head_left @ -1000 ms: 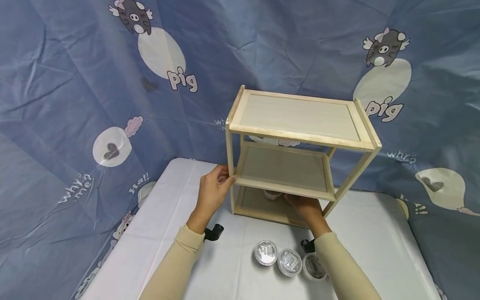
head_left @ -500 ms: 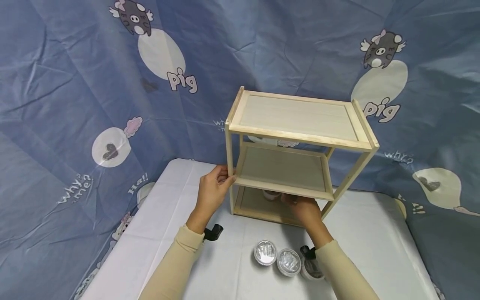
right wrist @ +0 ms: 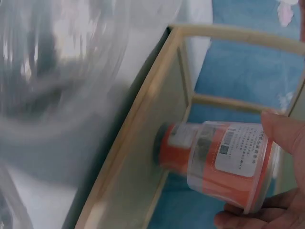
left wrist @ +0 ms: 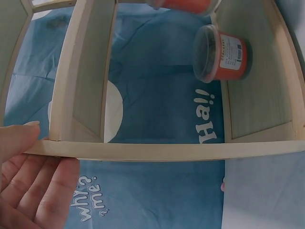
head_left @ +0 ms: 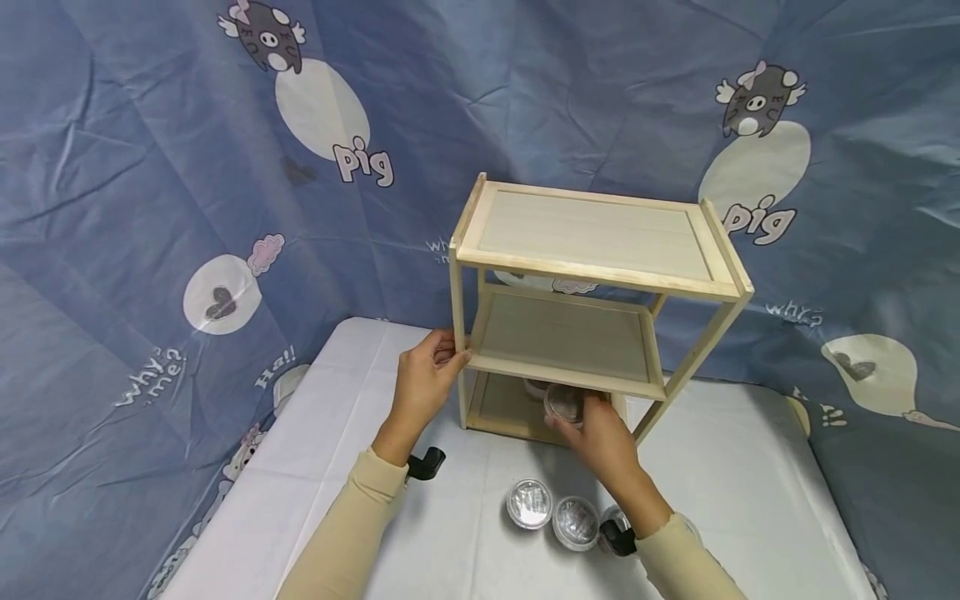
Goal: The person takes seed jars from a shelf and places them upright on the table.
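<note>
A three-tier wooden shelf rack stands on the white-covered table. My left hand grips its front left post, thumb on one side and fingers on the other in the left wrist view. In front of the lowest tier, my right hand holds a clear plastic tub. Seen from the right wrist, this lidded tub has orange sides and a white printed label, and it is tilted over. Behind it, a similar tub sits on the bottom shelf.
Several lidded tubs, among them a left one and a middle one, stand in a row on the table before the rack. My right sleeve partly covers others. A blue patterned cloth hangs behind the rack.
My right hand has drawn back from under the middle shelf toward the front, bringing the held tub into view. My left hand has stayed on the post.
</note>
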Motion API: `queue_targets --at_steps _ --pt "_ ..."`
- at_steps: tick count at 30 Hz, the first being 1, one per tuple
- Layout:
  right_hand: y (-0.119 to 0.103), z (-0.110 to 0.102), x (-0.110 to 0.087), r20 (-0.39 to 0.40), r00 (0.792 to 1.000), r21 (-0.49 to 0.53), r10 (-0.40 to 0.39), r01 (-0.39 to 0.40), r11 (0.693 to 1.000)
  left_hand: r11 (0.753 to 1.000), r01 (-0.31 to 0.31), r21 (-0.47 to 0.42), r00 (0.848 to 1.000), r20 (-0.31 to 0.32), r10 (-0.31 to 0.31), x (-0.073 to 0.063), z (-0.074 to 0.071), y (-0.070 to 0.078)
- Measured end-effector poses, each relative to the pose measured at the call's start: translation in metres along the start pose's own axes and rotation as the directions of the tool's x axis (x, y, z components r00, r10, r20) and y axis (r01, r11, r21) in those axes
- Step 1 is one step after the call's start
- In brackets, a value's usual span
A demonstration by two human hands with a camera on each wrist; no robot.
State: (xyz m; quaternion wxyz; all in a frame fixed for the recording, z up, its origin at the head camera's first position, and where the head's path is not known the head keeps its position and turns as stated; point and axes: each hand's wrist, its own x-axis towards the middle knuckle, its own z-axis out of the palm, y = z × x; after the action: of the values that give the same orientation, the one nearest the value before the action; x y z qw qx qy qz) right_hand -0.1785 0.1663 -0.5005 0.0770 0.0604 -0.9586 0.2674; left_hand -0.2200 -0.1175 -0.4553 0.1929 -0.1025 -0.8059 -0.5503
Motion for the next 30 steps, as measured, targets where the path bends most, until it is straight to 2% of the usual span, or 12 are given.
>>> queue_targets --at_steps 5,10,20,24,30 --pt "-0.018 -0.001 -0.009 -0.016 0.997 0.023 -0.079 0.079 0.997 1.0 -0.005 -0.005 1.0 -0.003 0.005 0.0 0.0 0.0" --pt "-0.033 0.001 -0.018 -0.011 0.994 0.061 -0.113 0.113 0.992 1.0 -0.004 0.003 1.0 -0.007 0.004 -0.001 0.0 0.001" --pt "-0.058 0.024 -0.038 0.074 0.976 0.095 -0.203 0.195 0.976 1.0 -0.015 0.026 1.0 -0.012 0.015 0.0 0.001 0.001" --pt "-0.063 0.04 -0.048 0.125 0.96 0.099 -0.251 0.24 0.966 1.0 -0.014 0.024 1.0 -0.004 0.014 -0.003 0.002 0.0" --pt "-0.068 0.059 -0.053 0.221 0.915 0.075 -0.338 0.33 0.941 1.0 -0.024 0.001 1.0 -0.012 0.024 -0.002 0.0 0.001"
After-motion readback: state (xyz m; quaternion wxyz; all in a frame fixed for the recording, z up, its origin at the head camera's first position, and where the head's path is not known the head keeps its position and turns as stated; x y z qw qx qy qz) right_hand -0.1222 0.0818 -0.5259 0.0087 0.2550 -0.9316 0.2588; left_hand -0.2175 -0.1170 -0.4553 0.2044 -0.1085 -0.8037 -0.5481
